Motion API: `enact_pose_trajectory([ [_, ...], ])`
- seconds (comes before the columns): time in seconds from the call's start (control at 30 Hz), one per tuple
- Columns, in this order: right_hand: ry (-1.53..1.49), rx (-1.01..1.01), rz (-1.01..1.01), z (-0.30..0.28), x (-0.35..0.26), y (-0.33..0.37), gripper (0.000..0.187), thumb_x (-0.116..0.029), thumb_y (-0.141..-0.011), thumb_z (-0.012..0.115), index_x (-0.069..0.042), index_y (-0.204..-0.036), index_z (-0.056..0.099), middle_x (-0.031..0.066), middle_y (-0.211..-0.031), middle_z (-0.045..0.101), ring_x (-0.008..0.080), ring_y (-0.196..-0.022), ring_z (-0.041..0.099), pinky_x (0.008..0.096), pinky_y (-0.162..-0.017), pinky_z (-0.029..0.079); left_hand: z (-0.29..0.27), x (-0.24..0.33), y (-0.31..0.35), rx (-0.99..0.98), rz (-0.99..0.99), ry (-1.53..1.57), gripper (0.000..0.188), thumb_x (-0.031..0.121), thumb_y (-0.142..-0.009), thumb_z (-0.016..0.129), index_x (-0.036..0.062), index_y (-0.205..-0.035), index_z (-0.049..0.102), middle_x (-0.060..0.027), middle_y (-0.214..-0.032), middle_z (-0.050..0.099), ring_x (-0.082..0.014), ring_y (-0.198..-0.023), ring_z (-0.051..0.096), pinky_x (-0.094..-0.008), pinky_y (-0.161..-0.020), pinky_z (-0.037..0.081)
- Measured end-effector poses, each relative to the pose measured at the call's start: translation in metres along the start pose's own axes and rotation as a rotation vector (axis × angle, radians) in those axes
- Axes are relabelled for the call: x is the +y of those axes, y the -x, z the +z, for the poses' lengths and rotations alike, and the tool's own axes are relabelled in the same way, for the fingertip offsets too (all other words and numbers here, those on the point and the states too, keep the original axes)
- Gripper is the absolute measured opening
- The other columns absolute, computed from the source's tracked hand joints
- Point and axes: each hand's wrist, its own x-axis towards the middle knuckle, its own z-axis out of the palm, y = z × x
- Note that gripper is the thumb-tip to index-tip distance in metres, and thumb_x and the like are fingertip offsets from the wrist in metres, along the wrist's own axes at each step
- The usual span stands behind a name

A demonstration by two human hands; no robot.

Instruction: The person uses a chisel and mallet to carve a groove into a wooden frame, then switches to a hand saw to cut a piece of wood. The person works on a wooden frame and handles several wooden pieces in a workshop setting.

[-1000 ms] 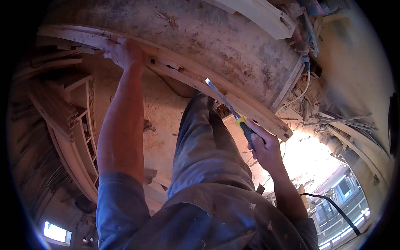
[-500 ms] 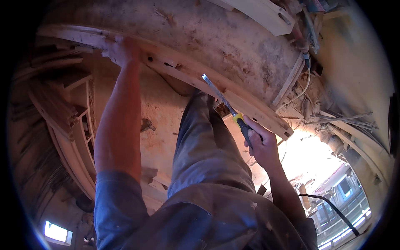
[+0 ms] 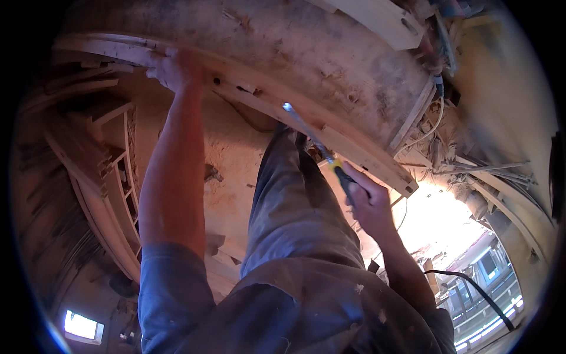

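A long wooden rail (image 3: pixel 359 154) lies slantwise along the near edge of the workbench (image 3: pixel 277 50), with a round hole and a narrow slot cut in its near face. My left hand (image 3: pixel 177 72) is closed over the rail toward its left part, the fingers partly hidden. In my right hand (image 3: pixel 369 206) is a chisel (image 3: pixel 306 131) with a yellow and black handle, its long metal blade pointing up and left. The blade's bright tip is close to the rail's near edge; whether it touches the wood I cannot tell.
Stacked wooden frame pieces (image 3: pixel 97 171) stand at the left. A hammer-like tool (image 3: pixel 212 173) lies on the dusty floor (image 3: pixel 230 159). At the right are a pale cable (image 3: pixel 437 121) and scrap wood strips (image 3: pixel 489 167). Another wooden piece (image 3: pixel 383 23) rests on the bench's far side.
The whole view has shifted slightly. My left hand stays on the rail, and the chisel in my right hand has barely moved, its handle now slightly blurred.
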Motion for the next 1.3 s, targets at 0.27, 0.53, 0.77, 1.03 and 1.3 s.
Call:
enact_pose_trajectory([
  [0.27,-0.051,0.037,-0.177,0.006,0.013,-0.008,0.042,-0.008,-0.105,0.049,-0.006,-0.145,0.061,0.0038,-0.077,0.066,0.004,-0.057,0.053,0.0207,-0.053,0.047,0.002,-0.006,-0.012,0.014,0.031,-0.029,0.069,0.033,-0.102,0.04,-0.0011,-0.16,0.023,-0.0405,-0.149,0.03,-0.051,-0.124,0.053,-0.0524,-0.109,0.045],
  [0.53,-0.053,0.053,-0.063,0.01,0.006,0.01,0.042,-0.007,-0.103,0.049,-0.005,-0.143,0.062,0.0027,-0.082,0.066,0.0051,-0.066,0.055,0.0222,-0.062,0.047,0.004,-0.031,-0.007,-0.001,0.148,-0.234,0.07,0.038,-0.103,0.041,-0.001,-0.159,0.027,-0.0385,-0.152,0.028,-0.0499,-0.127,0.053,-0.0511,-0.113,0.042],
  [0.77,-0.143,0.074,-0.15,0.014,0.023,0.008,0.042,-0.008,-0.104,0.049,-0.006,-0.144,0.061,0.0019,-0.078,0.065,0.0045,-0.06,0.052,0.022,-0.058,0.046,0.012,-0.033,-0.019,0.041,0.093,-0.086,0.062,0.03,-0.103,0.043,-0.0003,-0.156,0.033,-0.0421,-0.151,0.029,-0.0547,-0.132,0.047,-0.0542,-0.11,0.044],
  [1.03,-0.096,0.079,-0.185,0.005,0.018,0.001,0.042,-0.013,-0.107,0.049,-0.007,-0.147,0.059,0.003,-0.075,0.063,0.0048,-0.055,0.051,0.0221,-0.053,0.046,0.025,-0.054,-0.045,0.111,0.234,-0.241,0.054,0.027,-0.103,0.044,-0.0024,-0.148,0.049,-0.0285,-0.157,0.033,-0.0528,-0.135,0.042,-0.0535,-0.11,0.045],
  [1.3,-0.123,0.077,-0.023,-0.001,0.006,0.018,0.043,-0.007,-0.101,0.051,-0.003,-0.142,0.062,0.0018,-0.089,0.064,0.0065,-0.077,0.057,0.0238,-0.072,0.049,0.012,-0.041,-0.026,0.006,0.113,-0.13,0.062,0.028,-0.103,0.042,-0.0011,-0.157,0.034,-0.0298,-0.159,0.027,-0.0517,-0.129,0.048,-0.0499,-0.113,0.044],
])
